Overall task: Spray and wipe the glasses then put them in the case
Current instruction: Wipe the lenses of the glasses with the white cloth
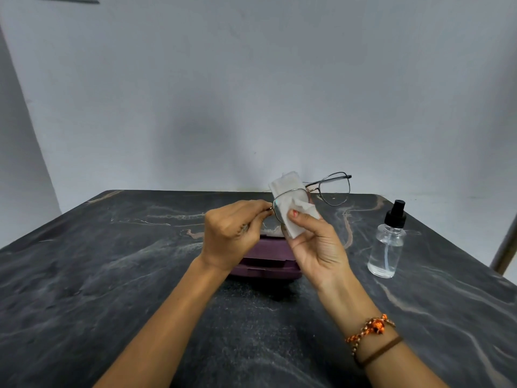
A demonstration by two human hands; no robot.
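Observation:
Thin metal-framed glasses [335, 189] are held up above the dark marble table [112, 261]. My left hand [232, 233] pinches the frame at its left hinge. My right hand [316, 245] presses a white cloth [288, 208] around the left lens, thumb on the front. The right lens sticks out bare to the upper right. A purple glasses case [265, 261] lies on the table under my hands, partly hidden by them; I cannot tell whether it is open. A clear spray bottle [387, 242] with a black nozzle stands upright to the right.
A plain grey wall rises right behind the table's far edge. A metal pole [506, 247] leans at the table's right side. My right wrist wears an orange beaded bracelet [372, 329] and a brown band.

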